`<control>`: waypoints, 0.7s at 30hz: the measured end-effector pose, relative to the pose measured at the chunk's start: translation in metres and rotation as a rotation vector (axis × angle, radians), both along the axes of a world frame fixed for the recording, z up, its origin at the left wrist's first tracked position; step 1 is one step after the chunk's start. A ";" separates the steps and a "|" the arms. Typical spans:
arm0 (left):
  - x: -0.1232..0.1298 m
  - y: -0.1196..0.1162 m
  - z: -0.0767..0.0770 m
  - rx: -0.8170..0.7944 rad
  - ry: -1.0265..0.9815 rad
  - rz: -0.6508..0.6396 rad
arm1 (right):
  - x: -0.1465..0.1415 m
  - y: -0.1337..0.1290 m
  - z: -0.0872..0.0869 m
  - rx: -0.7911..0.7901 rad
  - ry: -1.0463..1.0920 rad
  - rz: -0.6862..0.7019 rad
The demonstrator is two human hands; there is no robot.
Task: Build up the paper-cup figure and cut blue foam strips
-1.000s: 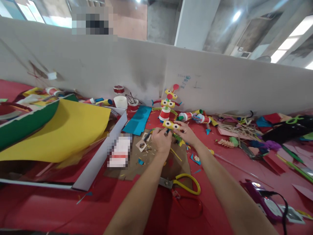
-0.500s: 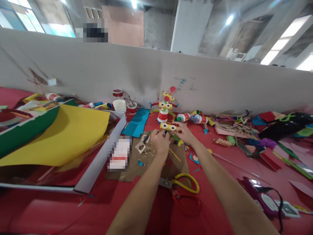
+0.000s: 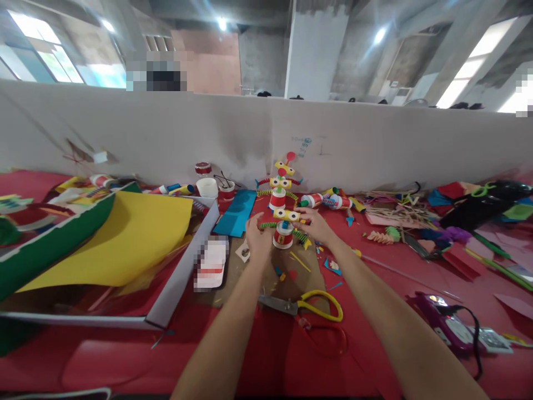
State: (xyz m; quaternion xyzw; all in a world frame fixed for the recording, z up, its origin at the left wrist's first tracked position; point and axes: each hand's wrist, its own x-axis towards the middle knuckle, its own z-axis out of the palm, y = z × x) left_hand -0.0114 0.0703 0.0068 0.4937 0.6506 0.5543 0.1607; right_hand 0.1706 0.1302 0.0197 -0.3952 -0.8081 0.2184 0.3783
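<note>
Leftward from the front of the doll [image 3: 283, 239], the left hand [image 3: 256, 236] has been moved, its fingers spread beside a spring arm [image 3: 268, 225]; contact cannot be told. The yellow head [image 3: 285, 215] is pinched by the right hand [image 3: 316, 226]. Scissors [image 3: 298, 305] are laid across the near edge of the brown board [image 3: 310, 280]; the doll is stood toward its far edge.

We can read no word with certainty. On the white partition [image 3: 166, 133] we see blue-green handwriting [image 3: 307, 141] in several short lines, too blurred for us to make out, and right of it a faint drawn mark [image 3: 322, 149], an upright stroke on a baseline. The red paper cup's [image 3: 280, 238] small yellow patch defeats us too.
</note>
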 end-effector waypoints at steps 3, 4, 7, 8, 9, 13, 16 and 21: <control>-0.009 0.014 0.006 0.036 0.203 -0.199 | -0.001 0.001 -0.001 0.011 0.004 -0.007; -0.011 0.018 0.007 0.044 0.281 -0.254 | -0.001 0.000 -0.002 0.015 0.004 -0.011; -0.014 0.026 0.012 0.024 0.445 -0.348 | -0.001 -0.003 -0.004 0.028 0.000 -0.042; -0.016 0.026 0.013 0.013 0.477 -0.356 | 0.000 -0.004 -0.004 0.033 -0.001 -0.060; -0.017 0.026 0.014 0.004 0.500 -0.354 | 0.001 -0.005 -0.005 0.037 0.000 -0.081; -0.029 0.020 0.015 0.019 0.526 -0.311 | 0.008 -0.013 -0.001 0.041 0.001 -0.153; -0.040 0.010 0.013 0.020 0.478 -0.316 | 0.013 -0.025 0.004 0.034 0.010 -0.218; -0.043 -0.007 -0.004 0.004 0.186 -0.197 | 0.013 -0.062 0.010 0.003 0.143 -0.393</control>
